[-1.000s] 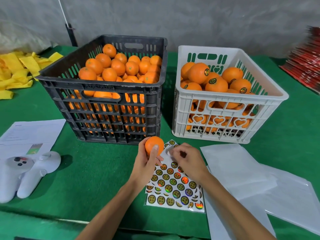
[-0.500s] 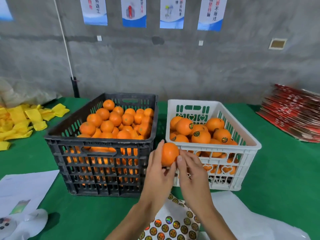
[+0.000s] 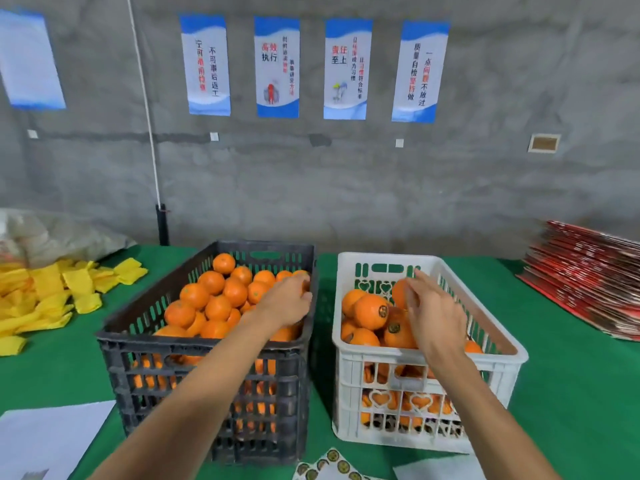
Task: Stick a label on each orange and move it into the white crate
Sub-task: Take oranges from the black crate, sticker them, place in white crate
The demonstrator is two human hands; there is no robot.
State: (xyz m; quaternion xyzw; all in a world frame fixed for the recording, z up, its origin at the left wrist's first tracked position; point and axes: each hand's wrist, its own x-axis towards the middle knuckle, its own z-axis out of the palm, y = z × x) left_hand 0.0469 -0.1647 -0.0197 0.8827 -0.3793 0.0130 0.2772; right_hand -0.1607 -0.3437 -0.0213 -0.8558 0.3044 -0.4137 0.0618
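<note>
Half a second ago both hands held one orange (image 3: 400, 293) in front of the crates; now they have parted. The right hand (image 3: 434, 311) is over the white crate (image 3: 429, 367) on the right, its curled fingers on that orange above the labelled pile, so this fruit is nearly delivered. The left hand (image 3: 289, 299) reaches into the black crate (image 3: 207, 362), fingers curling over the fruit there; a grip cannot be confirmed.
</note>
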